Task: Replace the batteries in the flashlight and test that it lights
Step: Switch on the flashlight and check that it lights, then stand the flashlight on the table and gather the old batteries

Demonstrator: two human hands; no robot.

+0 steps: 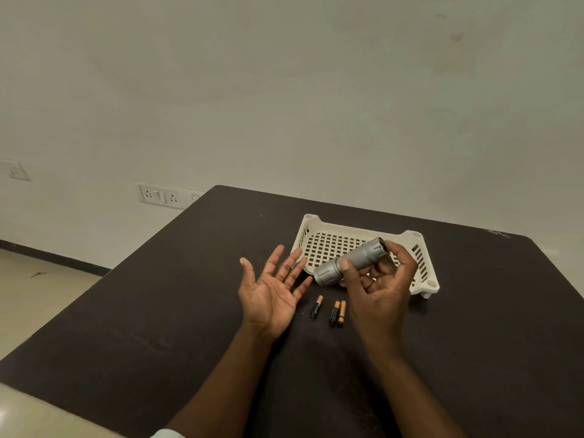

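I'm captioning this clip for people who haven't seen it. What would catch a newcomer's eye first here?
The right hand holds a silver flashlight tilted above a white perforated tray on the dark table. The left hand is spread open, palm up, beside it. Three batteries lie on the table between the hands.

Three batteries [330,309] on the table [158,311] before the tray [423,279], between two raised hands, flashlight [350,262] above.

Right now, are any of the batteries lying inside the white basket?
No, all three batteries lie on the dark table, in front of the white basket.
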